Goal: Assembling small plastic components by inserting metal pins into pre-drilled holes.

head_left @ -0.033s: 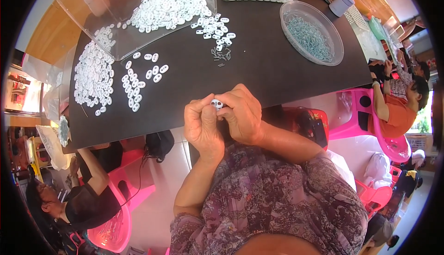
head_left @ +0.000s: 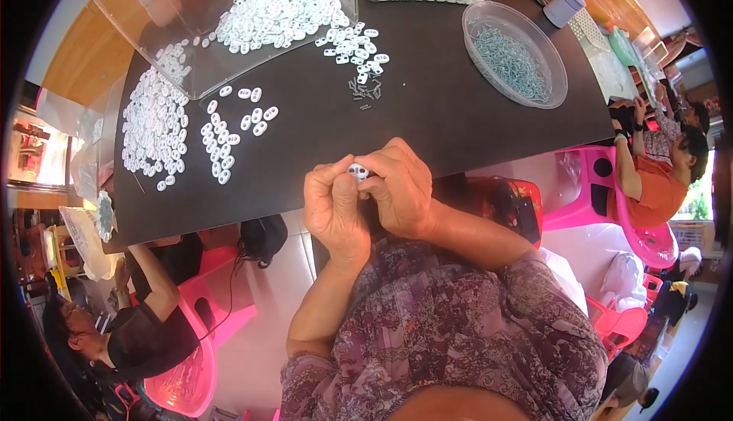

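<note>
Just off the near edge of the dark table, my two hands meet around one small white oval plastic piece with dark holes [head_left: 358, 170]. My left hand [head_left: 330, 206] is closed, pinching its left side between thumb and fingers. From the right, the fingertips of my right hand [head_left: 405, 190] press on the same piece. Fingers cover part of it, and whether a pin sits inside cannot be made out. Similar white pieces [head_left: 217, 146] lie loosely in a group to the left. Ahead of my hands is a small heap of short grey metal pins [head_left: 364, 90].
Clear bins of white pieces [head_left: 282, 10] stand at the back, with a big pile [head_left: 155, 127] at far left. A round clear dish [head_left: 555, 100] holds many thin metal pins. A purple-lidded container [head_left: 563, 7] is beyond. People sit on pink chairs [head_left: 588, 192] at both sides.
</note>
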### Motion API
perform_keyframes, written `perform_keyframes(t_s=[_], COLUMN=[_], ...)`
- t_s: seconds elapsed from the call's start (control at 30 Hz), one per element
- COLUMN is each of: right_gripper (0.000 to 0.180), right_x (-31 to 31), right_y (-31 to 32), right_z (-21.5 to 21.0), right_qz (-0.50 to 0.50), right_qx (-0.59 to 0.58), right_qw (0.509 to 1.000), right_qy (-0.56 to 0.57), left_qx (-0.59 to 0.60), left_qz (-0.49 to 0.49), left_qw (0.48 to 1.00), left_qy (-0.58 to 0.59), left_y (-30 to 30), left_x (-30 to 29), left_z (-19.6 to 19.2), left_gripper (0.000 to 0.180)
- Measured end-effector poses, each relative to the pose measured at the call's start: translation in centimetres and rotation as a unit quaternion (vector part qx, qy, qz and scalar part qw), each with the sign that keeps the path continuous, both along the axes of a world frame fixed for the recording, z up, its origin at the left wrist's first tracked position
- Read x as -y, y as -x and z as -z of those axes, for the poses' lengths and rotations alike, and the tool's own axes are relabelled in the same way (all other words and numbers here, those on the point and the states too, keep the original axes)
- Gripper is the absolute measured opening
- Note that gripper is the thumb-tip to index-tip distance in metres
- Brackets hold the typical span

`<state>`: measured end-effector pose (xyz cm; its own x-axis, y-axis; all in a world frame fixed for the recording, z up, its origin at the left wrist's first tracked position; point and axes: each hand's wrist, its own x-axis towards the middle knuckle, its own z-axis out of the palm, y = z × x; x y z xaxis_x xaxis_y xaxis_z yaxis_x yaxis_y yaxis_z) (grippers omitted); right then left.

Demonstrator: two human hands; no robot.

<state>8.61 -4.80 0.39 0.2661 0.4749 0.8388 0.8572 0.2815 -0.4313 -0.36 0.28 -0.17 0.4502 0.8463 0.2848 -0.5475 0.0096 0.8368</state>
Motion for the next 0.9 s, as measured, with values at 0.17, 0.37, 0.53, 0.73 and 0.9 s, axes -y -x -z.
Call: perform_keyframes(t_s=[0.17, 0.37, 0.53, 0.73, 0.9], right_gripper=[0.031, 0.031, 0.033, 0.028, 0.027], right_x=[-0.4, -0.8, -1.0, -0.8, -0.7], right_y=[0.1, 0.3, 0.1, 0.7, 0.6], right_z=[-0.2, -0.3, 0.1, -0.3, -0.5], right_qz=[0.000, 0.011, 0.013, 0.009, -0.009], right_qx=[0.004, 0.002, 0.018, 0.007, -0.017], right_qw=[1.000, 1.000, 0.999, 1.000, 1.000], right_qy=[-0.006, -0.017, -0.023, -0.008, -0.021], left_qx=[-0.018, -0.043, -0.065, -0.050, -0.009], left_qz=[-0.036, -0.087, -0.100, -0.104, -0.079], left_qw=[0.999, 0.992, 0.988, 0.989, 0.996], left_qy=[-0.027, -0.084, -0.101, -0.095, -0.034], left_y=[-0.1, -0.5, -0.7, -0.1, -0.2], left_x=[0.1, 0.0, -0.3, 0.0, 0.6], left_z=[0.1, 0.1, 0.6, 0.1, -0.7], left_gripper=[0.017, 0.018, 0.016, 0.014, 0.017])
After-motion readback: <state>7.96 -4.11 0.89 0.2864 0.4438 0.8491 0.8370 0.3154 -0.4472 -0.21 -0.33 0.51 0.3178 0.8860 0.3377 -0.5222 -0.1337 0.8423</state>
